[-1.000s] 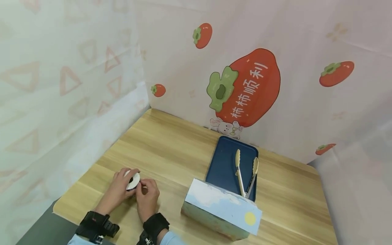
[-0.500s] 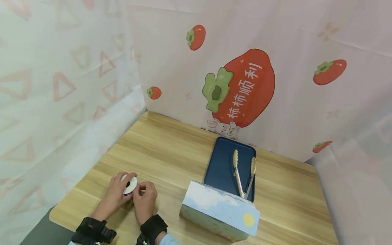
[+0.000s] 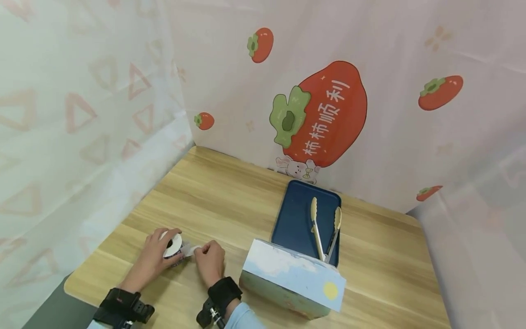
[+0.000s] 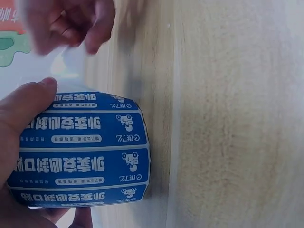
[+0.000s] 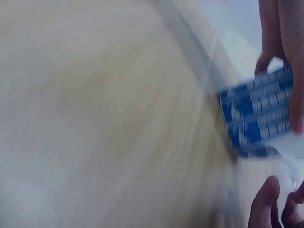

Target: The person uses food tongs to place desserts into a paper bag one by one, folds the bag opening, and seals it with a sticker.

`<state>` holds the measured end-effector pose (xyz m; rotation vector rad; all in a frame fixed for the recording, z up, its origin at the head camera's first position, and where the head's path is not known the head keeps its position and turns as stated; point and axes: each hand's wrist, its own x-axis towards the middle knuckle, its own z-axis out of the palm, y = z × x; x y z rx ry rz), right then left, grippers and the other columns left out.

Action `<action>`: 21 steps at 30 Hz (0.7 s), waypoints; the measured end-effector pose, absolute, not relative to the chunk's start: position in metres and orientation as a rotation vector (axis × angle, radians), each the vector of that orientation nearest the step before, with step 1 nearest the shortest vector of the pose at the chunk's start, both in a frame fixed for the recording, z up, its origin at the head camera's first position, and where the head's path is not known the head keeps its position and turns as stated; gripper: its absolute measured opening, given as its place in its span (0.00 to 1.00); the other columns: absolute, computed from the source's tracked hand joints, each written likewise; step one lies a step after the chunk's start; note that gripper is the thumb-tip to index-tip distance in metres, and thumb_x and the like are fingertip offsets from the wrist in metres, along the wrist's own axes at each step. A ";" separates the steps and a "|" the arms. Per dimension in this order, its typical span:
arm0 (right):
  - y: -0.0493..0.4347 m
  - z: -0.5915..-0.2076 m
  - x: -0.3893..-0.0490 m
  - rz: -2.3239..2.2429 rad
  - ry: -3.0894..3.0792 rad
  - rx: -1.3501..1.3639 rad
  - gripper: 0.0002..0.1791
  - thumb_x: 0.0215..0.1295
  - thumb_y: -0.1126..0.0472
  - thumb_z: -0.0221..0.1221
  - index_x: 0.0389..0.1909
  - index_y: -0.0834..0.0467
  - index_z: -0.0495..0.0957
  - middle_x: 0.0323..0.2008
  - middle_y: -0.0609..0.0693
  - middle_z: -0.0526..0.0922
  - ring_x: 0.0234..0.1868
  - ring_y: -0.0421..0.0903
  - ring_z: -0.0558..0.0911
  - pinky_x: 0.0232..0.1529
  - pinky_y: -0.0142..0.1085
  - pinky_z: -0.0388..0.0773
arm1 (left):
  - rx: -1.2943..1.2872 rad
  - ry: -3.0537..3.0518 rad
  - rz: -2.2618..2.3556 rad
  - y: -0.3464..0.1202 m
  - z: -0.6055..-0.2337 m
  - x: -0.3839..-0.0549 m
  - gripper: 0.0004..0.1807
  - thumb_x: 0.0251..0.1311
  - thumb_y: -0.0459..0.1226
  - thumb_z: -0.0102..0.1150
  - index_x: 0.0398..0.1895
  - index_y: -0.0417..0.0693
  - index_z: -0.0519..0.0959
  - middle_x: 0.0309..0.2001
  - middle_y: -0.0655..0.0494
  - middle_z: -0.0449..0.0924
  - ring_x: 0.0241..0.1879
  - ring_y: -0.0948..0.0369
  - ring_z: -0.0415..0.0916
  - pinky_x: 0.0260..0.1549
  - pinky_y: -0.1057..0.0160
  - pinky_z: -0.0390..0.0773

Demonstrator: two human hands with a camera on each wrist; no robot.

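Observation:
My left hand (image 3: 153, 253) grips a roll of blue printed stickers (image 4: 85, 164) around its sides, at the left front of the table. The roll's white round end (image 3: 174, 246) and dark core hole face up toward the head view. From the roll a pale, see-through strip (image 3: 188, 250) runs to the right. My right hand (image 3: 211, 262) pinches the free end of that strip between thumb and finger, a short way from the roll. In the right wrist view the roll and the strip are blurred.
A box (image 3: 283, 297) with a sky-blue lid (image 3: 293, 274) stands right of my right hand. Behind it, a dark blue tray (image 3: 293, 205) holds open tongs (image 3: 317, 233). Printed curtains (image 3: 230, 68) border the wooden table (image 3: 213, 196) at the back and sides.
My right hand has moved right, away from the roll, drawing a length of strip out. The left hand still holds the roll. The head view has shifted slightly.

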<state>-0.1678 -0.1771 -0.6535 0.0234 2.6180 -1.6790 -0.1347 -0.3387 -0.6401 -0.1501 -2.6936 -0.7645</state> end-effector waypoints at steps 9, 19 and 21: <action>-0.159 -0.656 -0.169 -1.800 2.467 0.245 0.08 0.58 0.63 0.59 0.23 0.51 0.71 0.14 0.40 0.77 0.13 0.32 0.77 0.17 0.29 0.68 | -0.077 -2.734 -0.749 -0.345 -0.640 -0.132 0.33 0.44 0.38 0.78 0.56 0.43 0.76 0.50 0.33 0.73 0.47 0.39 0.71 0.39 0.44 0.70; -0.133 -0.626 -0.155 -1.958 2.249 0.154 0.06 0.60 0.68 0.57 0.26 0.57 0.74 0.13 0.49 0.79 0.12 0.34 0.76 0.17 0.27 0.71 | -0.107 -2.862 -0.644 -0.327 -0.611 -0.126 0.55 0.37 0.51 0.80 0.70 0.48 0.63 0.66 0.31 0.59 0.59 0.31 0.59 0.40 0.30 0.66; -0.132 -0.617 -0.150 -1.968 2.207 0.152 0.06 0.60 0.68 0.57 0.25 0.56 0.75 0.12 0.49 0.79 0.11 0.34 0.76 0.15 0.26 0.69 | -0.198 -2.773 -0.575 -0.316 -0.601 -0.120 0.49 0.43 0.60 0.74 0.67 0.48 0.66 0.65 0.35 0.62 0.58 0.34 0.60 0.39 0.34 0.66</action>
